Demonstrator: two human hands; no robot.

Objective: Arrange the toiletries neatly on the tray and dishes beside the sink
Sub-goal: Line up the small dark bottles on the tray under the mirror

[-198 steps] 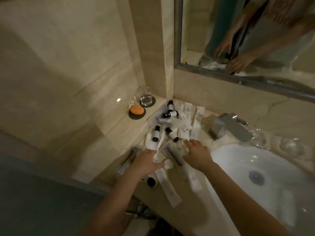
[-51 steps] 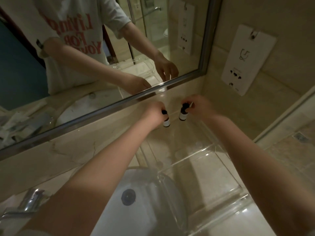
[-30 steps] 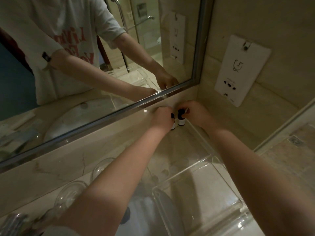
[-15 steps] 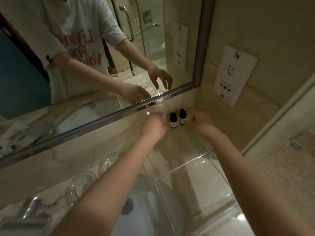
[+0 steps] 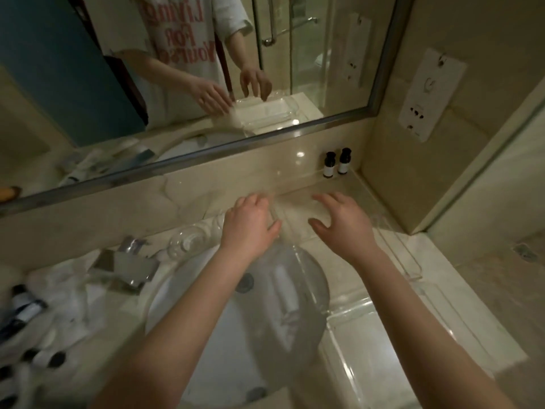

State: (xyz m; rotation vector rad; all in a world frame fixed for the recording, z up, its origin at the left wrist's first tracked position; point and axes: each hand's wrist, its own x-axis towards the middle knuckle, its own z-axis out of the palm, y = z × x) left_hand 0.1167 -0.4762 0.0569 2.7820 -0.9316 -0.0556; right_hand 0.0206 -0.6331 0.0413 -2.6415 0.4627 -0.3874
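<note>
I read the pair of small bottles (image 5: 329, 164) as black with white labels. The tray (image 5: 413, 270) is clear and colourless. The surface (image 5: 188, 199) is cream marble with faint grey veining. The sink (image 5: 206, 335) is white. The mirror frame (image 5: 206, 149) is silver. The wall plate (image 5: 427, 95) is white with dark marks. The reflected shirt (image 5: 177, 33) is white with red lettering. The packets (image 5: 73, 296) are white.

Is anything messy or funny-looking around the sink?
Yes. Left of the sink, small bottles and white packets lie jumbled in a heap, some bottles on their sides. Only two bottles stand neatly upright, side by side, in the back right corner.
</note>
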